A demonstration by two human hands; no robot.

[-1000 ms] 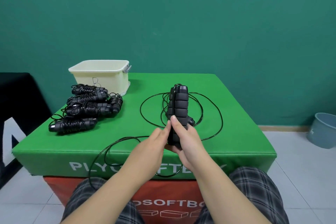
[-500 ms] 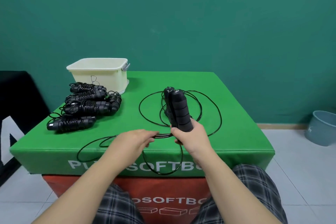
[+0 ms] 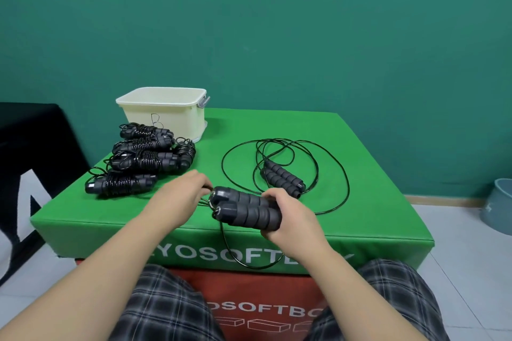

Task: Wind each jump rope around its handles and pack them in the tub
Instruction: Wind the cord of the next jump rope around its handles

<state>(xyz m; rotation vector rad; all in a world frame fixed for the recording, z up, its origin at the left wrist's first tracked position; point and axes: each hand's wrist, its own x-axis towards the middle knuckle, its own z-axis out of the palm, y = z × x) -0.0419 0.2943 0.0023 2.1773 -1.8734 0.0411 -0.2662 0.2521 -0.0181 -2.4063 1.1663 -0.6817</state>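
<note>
My right hand grips a pair of black foam handles, held side by side and lying roughly level near the box's front edge. My left hand pinches their thin black cord right at the handle ends; a loop of it hangs over the front of the box. Farther back lies a second unwound jump rope, its cord spread in loose loops. Several wound ropes are piled on the left. The cream tub stands at the back left corner.
Everything rests on a green soft plyo box stacked on a red one. A grey bin stands on the tiled floor to the right. A black padded block is at the left. My knees in plaid shorts are below.
My right hand has tipped the pair of handles from upright to lying level and brought them nearer. My left hand has slid along the cord up to the handle ends.
</note>
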